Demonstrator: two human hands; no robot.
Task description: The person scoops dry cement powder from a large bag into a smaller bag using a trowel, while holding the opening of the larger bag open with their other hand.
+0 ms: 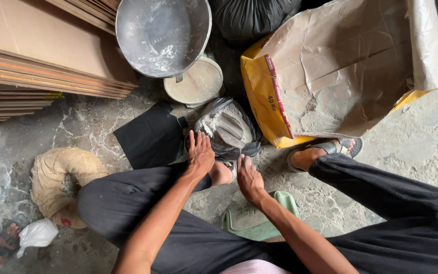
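A small black plastic bag (235, 147) sits open on the floor between my feet, filled with grey powder (218, 125); a flat metal scoop (229, 133) lies in it. My left hand (198, 152) rests with fingers spread on the bag's left rim. My right hand (248, 178) hovers just below the bag's near edge, fingers loosely curled and dusty, holding nothing that I can see. I sit on a low green stool (259, 226) with my knees apart.
A large torn paper sack (340, 66) of grey powder lies open at the right. A metal basin (163, 35) rests over a white bucket (196, 83). Stacked boards (36, 61) are at the left. A flat black bag (150, 137), a burlap sack (59, 177), another person's sandalled foot (6, 238).
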